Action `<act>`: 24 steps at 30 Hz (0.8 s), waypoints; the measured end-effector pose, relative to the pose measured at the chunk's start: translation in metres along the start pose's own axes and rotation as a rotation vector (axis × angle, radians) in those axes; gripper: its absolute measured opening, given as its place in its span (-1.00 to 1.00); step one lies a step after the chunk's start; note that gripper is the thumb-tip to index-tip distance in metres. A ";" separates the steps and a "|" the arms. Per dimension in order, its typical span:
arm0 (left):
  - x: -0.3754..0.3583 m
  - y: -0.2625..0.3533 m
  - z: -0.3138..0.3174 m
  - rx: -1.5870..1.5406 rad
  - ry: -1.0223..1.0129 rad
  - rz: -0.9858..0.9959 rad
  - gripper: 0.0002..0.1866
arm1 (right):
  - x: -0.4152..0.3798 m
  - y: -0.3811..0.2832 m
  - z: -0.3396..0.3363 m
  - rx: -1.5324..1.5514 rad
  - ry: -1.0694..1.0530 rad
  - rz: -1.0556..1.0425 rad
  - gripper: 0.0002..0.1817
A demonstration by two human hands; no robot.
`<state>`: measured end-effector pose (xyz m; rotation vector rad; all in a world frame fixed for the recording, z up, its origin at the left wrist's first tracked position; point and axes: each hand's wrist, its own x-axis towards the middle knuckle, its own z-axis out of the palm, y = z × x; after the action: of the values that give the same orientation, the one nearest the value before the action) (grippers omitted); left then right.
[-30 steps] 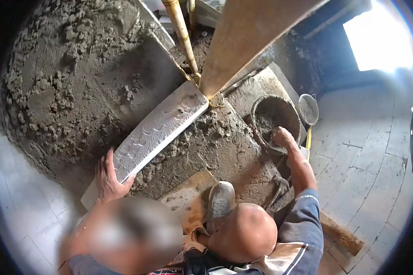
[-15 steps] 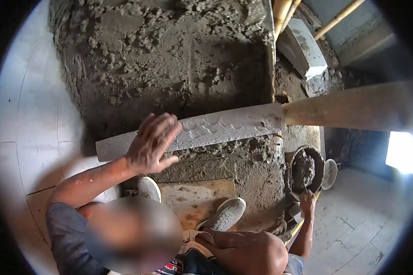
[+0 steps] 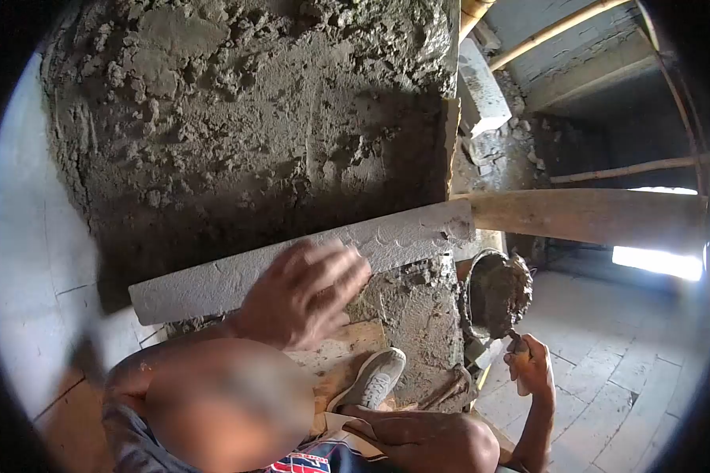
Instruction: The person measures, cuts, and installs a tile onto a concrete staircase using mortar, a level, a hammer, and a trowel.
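My left hand (image 3: 304, 296) hovers by the front edge of a long pale block (image 3: 213, 277), fingers loosely stretched and partly blurred, with nothing held. Wavy scalloped marks run along the right half of the block's face. On the right, my right hand (image 3: 531, 365) is closed around the handle of a trowel (image 3: 517, 344). A thick heap of wet mortar (image 3: 506, 293) covers the trowel's blade. Behind that heap stands a round bucket (image 3: 467, 315), its rim partly covered in this view.
Rough wet mortar (image 3: 237, 134) spreads beyond the block. A wooden plank (image 3: 584, 214) extends right from the block's end. Bamboo poles (image 3: 560, 35) and a white block (image 3: 481, 91) are at upper right. My shoe (image 3: 375, 377) rests by a board (image 3: 335, 347).
My right hand has lifted the trowel, loaded with mortar, up from the bucket. My left hand has shifted right and nearer to me. The view has turned slightly.
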<state>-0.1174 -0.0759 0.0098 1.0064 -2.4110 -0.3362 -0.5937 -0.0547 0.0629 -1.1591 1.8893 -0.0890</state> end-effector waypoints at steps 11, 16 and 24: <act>-0.012 -0.026 0.016 0.186 -0.120 -0.424 -0.21 | 0.006 -0.187 0.138 0.949 -0.379 -0.165 -0.54; -0.013 -0.024 0.020 0.217 -0.101 -0.399 -0.30 | 0.033 -0.228 0.191 1.921 -0.777 0.035 -0.70; -0.014 -0.026 0.023 0.211 -0.038 -0.379 -0.28 | -0.004 -0.156 0.119 1.178 -0.511 -0.350 -0.35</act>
<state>-0.1058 -0.0835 -0.0246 1.5706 -2.3152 -0.2340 -0.4019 -0.0954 0.0675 -0.5546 0.8612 -0.8781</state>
